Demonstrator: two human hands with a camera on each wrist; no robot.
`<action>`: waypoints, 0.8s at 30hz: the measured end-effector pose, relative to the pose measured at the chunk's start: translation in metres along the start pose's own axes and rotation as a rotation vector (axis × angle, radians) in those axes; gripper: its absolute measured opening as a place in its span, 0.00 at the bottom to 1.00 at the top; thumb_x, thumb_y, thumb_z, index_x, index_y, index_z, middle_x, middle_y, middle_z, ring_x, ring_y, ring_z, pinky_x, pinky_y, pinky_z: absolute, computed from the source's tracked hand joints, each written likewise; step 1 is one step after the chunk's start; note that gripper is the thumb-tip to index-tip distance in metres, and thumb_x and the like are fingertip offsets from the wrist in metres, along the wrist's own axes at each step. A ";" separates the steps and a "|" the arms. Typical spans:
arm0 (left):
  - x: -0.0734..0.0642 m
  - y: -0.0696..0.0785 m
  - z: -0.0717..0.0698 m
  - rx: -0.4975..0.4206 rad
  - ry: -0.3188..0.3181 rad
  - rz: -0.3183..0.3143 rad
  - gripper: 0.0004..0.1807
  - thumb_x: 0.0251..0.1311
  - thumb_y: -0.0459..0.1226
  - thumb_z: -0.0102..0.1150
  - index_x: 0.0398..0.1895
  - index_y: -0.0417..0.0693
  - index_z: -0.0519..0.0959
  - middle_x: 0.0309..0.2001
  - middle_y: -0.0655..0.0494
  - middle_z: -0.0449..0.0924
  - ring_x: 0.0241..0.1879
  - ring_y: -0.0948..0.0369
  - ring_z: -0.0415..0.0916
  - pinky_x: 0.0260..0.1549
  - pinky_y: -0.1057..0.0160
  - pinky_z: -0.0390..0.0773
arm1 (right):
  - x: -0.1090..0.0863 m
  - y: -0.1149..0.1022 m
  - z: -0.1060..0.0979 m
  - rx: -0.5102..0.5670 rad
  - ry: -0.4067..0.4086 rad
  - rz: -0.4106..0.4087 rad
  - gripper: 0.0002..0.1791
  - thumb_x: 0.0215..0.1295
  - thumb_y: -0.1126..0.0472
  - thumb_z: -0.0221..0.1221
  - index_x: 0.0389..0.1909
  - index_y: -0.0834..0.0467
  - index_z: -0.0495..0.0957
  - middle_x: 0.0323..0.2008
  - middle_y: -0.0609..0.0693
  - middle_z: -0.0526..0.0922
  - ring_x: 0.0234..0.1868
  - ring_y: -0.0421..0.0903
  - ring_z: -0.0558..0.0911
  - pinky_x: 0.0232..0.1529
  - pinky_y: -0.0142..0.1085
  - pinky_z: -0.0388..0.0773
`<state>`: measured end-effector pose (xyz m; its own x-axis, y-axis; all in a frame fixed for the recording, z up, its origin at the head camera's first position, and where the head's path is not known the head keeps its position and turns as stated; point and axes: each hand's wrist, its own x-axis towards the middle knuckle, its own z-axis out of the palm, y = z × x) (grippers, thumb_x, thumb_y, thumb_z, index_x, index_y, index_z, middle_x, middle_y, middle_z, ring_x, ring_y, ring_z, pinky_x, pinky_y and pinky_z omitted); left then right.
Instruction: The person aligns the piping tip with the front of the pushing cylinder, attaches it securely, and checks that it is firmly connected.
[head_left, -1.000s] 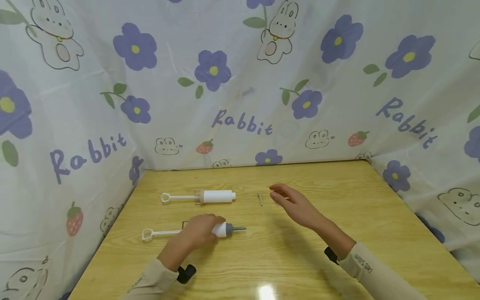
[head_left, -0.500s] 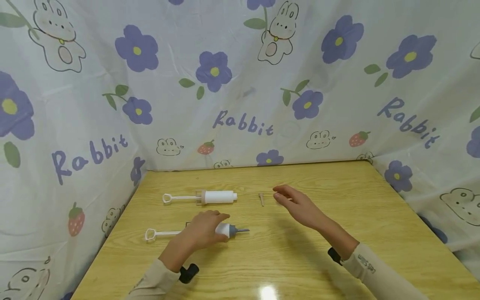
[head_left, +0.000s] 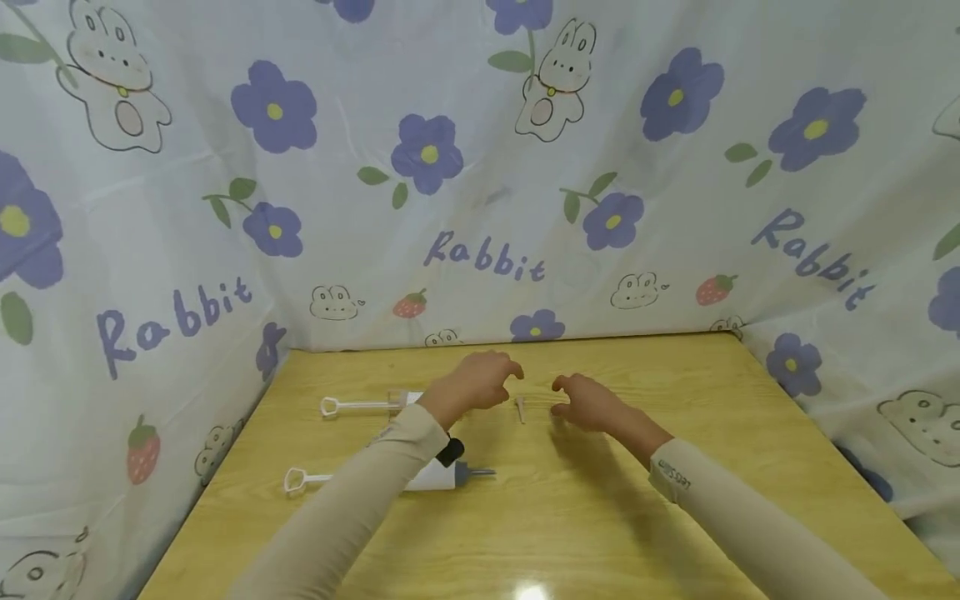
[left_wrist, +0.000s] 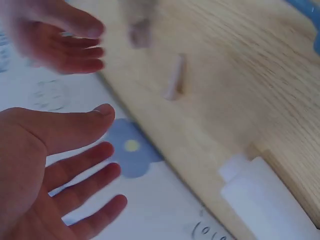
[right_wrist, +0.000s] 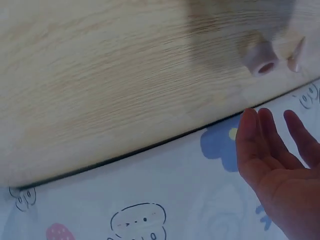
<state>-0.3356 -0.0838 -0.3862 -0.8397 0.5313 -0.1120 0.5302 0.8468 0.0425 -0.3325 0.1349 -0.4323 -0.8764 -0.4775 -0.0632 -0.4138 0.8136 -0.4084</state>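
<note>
My left hand [head_left: 480, 382] hovers above the front end of the farther white syringe-like tube [head_left: 412, 397], with fingers loosely bent and nothing held. Facing it, my right hand [head_left: 588, 404] is also free of any object, its fingers parted. Between the two lies a small tapered pinkish nozzle [head_left: 521, 409], sharper in the left wrist view as a narrow cone [left_wrist: 176, 77]. Beside the right hand is a pinkish hollow cap [right_wrist: 261, 60], its dark opening visible in the right wrist view. The far tube's white stepped tip [left_wrist: 235, 167] shows in the left wrist view.
A second tube [head_left: 435, 477] with a grey nozzle [head_left: 461, 475] lies nearer, partly hidden by the left sleeve [head_left: 375, 492]. Both tubes have white plunger rods with loop handles [head_left: 295, 480]. A printed cloth [head_left: 480, 183] borders the wooden table [head_left: 585, 525].
My left hand has left the nearer tube and moved away and to the right, over the farther tube's end. The right hand has shifted slightly, its fingers spreading more.
</note>
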 end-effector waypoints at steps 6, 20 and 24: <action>0.032 0.008 0.026 0.114 -0.066 -0.011 0.20 0.71 0.32 0.61 0.64 0.55 0.82 0.64 0.58 0.82 0.63 0.56 0.80 0.62 0.52 0.79 | 0.010 -0.001 0.015 -0.167 0.012 -0.001 0.16 0.74 0.64 0.61 0.58 0.67 0.78 0.51 0.65 0.83 0.51 0.63 0.83 0.51 0.54 0.82; 0.048 0.020 0.056 0.288 0.000 0.062 0.08 0.64 0.48 0.70 0.37 0.55 0.87 0.32 0.60 0.85 0.30 0.64 0.80 0.36 0.66 0.83 | 0.012 0.005 0.035 -0.124 0.066 -0.002 0.07 0.73 0.69 0.58 0.43 0.65 0.84 0.40 0.60 0.86 0.42 0.57 0.83 0.47 0.51 0.82; 0.049 0.016 0.050 0.258 -0.026 0.010 0.07 0.70 0.46 0.64 0.39 0.54 0.85 0.33 0.59 0.85 0.31 0.64 0.79 0.36 0.64 0.82 | 0.010 0.006 0.028 -0.074 0.097 0.014 0.08 0.74 0.65 0.59 0.44 0.65 0.83 0.39 0.58 0.87 0.40 0.53 0.85 0.44 0.48 0.82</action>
<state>-0.3625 -0.0460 -0.4403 -0.8329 0.5358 -0.1387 0.5534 0.8058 -0.2107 -0.3372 0.1254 -0.4604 -0.9004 -0.4346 0.0210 -0.4152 0.8439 -0.3397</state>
